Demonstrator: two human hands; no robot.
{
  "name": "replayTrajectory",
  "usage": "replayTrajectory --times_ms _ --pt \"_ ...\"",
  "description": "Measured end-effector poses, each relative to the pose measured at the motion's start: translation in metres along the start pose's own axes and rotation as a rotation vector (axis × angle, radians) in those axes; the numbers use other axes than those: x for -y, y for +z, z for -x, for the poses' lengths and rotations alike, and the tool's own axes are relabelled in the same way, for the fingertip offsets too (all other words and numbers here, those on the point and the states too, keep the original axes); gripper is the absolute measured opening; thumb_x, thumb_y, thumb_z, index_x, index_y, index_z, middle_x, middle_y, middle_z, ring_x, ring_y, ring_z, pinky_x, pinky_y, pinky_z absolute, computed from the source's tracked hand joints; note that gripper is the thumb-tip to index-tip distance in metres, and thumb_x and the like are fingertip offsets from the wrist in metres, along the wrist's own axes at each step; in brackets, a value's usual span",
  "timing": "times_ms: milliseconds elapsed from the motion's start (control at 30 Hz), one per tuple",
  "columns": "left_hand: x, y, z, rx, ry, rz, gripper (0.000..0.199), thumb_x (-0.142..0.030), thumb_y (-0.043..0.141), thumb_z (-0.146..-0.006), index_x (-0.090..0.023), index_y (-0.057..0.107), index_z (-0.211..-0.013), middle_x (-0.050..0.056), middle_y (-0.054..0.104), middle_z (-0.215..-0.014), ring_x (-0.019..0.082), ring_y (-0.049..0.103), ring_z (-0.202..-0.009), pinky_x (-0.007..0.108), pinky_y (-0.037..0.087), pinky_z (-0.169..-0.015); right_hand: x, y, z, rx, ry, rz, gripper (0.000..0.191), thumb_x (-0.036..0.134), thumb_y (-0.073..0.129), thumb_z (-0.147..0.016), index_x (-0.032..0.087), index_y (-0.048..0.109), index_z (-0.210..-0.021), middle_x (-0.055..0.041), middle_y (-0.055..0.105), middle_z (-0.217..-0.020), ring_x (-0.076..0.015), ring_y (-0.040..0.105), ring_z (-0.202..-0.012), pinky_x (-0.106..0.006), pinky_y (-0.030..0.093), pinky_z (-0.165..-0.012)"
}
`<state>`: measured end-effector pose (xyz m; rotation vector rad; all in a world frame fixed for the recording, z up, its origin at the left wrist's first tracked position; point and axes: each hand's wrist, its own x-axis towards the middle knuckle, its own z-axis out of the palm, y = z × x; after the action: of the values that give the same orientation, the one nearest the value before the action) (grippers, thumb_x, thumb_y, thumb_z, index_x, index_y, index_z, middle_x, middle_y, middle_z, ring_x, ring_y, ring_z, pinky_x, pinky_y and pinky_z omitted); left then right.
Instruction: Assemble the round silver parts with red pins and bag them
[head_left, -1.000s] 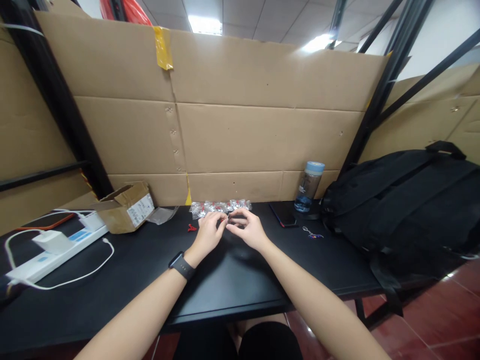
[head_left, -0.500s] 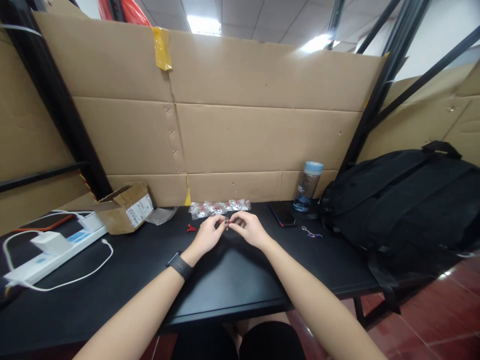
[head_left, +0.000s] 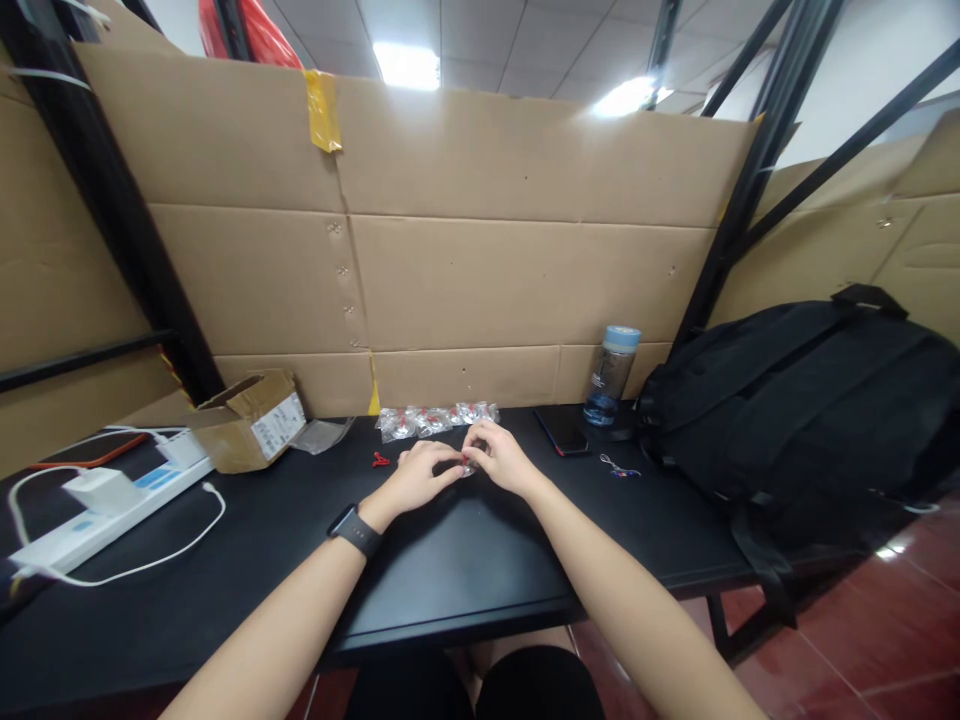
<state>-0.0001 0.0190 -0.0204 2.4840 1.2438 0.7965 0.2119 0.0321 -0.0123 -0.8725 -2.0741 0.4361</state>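
My left hand (head_left: 426, 474) and my right hand (head_left: 498, 457) meet above the black table, fingertips pinched together on a small red and clear item (head_left: 468, 464). Its details are too small to tell, and the fingers partly cover it. Just behind the hands lies a row of clear plastic packets (head_left: 435, 420) with red bits inside. To the left of my left hand, a small red piece (head_left: 381, 460) rests on the table.
An open cardboard box (head_left: 247, 422), a flat clear bag (head_left: 321, 435) and a white power strip (head_left: 112, 512) with cables are left. On the right are a phone (head_left: 564, 432), a keychain-like trinket (head_left: 619, 467), a bottle (head_left: 611, 376) and a black backpack (head_left: 810, 420).
My left hand has reached slightly right and its fingers have straightened toward the right hand. More of the small clear item shows below the fingertips. The camera view has shifted slightly.
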Motion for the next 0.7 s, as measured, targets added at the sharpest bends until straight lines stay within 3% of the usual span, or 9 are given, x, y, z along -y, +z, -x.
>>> replayTrajectory --times_ms 200,400,500,600,700 --pt "0.006 0.001 0.002 0.016 -0.020 -0.071 0.031 -0.053 0.058 -0.093 -0.040 0.074 -0.116 0.003 0.070 -0.123 0.031 0.053 -0.121 0.046 0.039 -0.102 -0.001 -0.002 0.000 0.009 -0.003 0.032 0.010 0.014 0.065 -0.090 0.019 0.066 -0.081 -0.0020 0.060 -0.089 -0.0162 0.057 -0.084 -0.026 0.044 -0.074" --pt "0.009 -0.003 0.003 0.094 -0.034 -0.206 0.029 -0.041 0.065 -0.088 -0.038 0.074 -0.115 0.005 0.065 -0.129 0.035 0.046 -0.126 0.050 0.036 -0.101 -0.004 0.005 0.000 -0.036 0.042 -0.021 0.009 0.019 0.064 -0.092 0.018 0.067 -0.083 -0.0025 0.060 -0.089 -0.0149 0.057 -0.080 -0.022 0.042 -0.063" --pt "0.014 -0.015 0.002 -0.013 -0.061 -0.269 0.026 -0.027 0.056 -0.091 -0.034 0.074 -0.109 0.004 0.066 -0.127 0.031 0.048 -0.124 0.048 0.036 -0.099 -0.007 0.010 0.000 -0.033 0.048 -0.011 0.006 0.018 0.069 -0.089 0.018 0.069 -0.082 -0.0020 0.062 -0.088 -0.0142 0.057 -0.076 -0.023 0.044 -0.067" --pt "0.029 -0.030 0.004 -0.136 -0.153 -0.360 0.039 -0.011 0.050 -0.087 -0.033 0.071 -0.111 0.003 0.066 -0.129 0.030 0.047 -0.125 0.046 0.036 -0.097 -0.010 0.012 0.000 -0.010 0.059 0.020 0.007 0.021 0.068 -0.089 0.019 0.072 -0.084 -0.0025 0.065 -0.088 -0.0146 0.059 -0.077 -0.026 0.046 -0.074" --pt "0.046 -0.038 0.008 -0.132 -0.265 -0.424 0.041 -0.010 0.051 -0.086 -0.033 0.068 -0.116 0.004 0.065 -0.133 0.031 0.048 -0.124 0.045 0.036 -0.095 -0.015 0.004 0.001 0.017 0.079 0.097 0.009 0.019 0.065 -0.090 0.019 0.073 -0.093 -0.0042 0.068 -0.094 -0.0166 0.061 -0.083 -0.029 0.048 -0.081"
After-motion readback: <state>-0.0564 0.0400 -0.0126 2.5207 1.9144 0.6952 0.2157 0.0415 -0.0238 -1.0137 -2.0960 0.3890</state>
